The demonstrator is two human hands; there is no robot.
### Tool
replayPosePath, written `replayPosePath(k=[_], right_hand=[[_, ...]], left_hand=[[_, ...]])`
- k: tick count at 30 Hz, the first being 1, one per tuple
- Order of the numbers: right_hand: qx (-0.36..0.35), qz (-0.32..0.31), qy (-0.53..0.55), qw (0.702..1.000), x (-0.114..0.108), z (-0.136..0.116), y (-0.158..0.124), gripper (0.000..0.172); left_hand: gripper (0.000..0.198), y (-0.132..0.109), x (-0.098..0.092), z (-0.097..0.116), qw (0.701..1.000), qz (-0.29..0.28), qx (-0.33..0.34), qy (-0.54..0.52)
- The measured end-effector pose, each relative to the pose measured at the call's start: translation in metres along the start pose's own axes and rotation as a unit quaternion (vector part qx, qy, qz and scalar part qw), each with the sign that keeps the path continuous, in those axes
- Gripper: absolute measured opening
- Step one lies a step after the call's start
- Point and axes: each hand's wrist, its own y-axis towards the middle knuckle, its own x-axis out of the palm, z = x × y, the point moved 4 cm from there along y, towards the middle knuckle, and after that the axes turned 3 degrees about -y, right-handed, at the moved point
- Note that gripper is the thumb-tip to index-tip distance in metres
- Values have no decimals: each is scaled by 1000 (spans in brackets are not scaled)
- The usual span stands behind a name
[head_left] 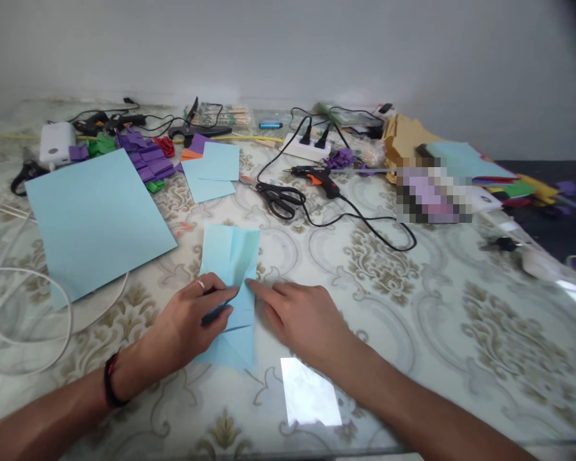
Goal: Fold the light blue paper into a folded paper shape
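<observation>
A creased light-blue paper strip (242,256) lies lengthwise on the patterned table in front of me, with fold lines across its lower part. My left hand (192,317), with a ring and a dark wristband, rests on its left side; thumb and index finger pinch a raised fold of the paper. From the right, my right hand (302,314) touches the strip's right edge with an outstretched index finger, its other fingers curled beneath the palm. Behind the left hand lies a large light-blue sheet (100,224). Smaller light-blue squares (221,161) sit beyond the strip.
Scissors (281,200) and a glue gun (319,179) with a looping black cable lie beyond my hands. Farther back are a white power strip (304,147) and purple folded papers (148,160). A white cable (70,320) coils at left; yellow envelopes (406,137) lie back right.
</observation>
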Motion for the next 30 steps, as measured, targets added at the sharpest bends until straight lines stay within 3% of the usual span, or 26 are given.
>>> replayPosePath(k=[3,9,17,25,28,30], right_hand=[[-3,-11,-1,1000,-2,0,0,41],[-76,-14,25,997,-3,-13,-2,37],[48,2,-7,999,-4,13,4,41],[80,14,12,997,-11,31,8,35],[116,69,61,989,-19,44,7,31],[123,98,148,976,-23,48,4,29]], left_hand=[[27,0,-1,1,1000,10,9,4],[31,2,-2,4,1000,6,0,-1],[32,1,-2,2,1000,5,14,11],[34,1,-1,5,999,2,33,35],[35,0,0,5,998,2,38,43],[35,0,1,5,998,2,44,50]])
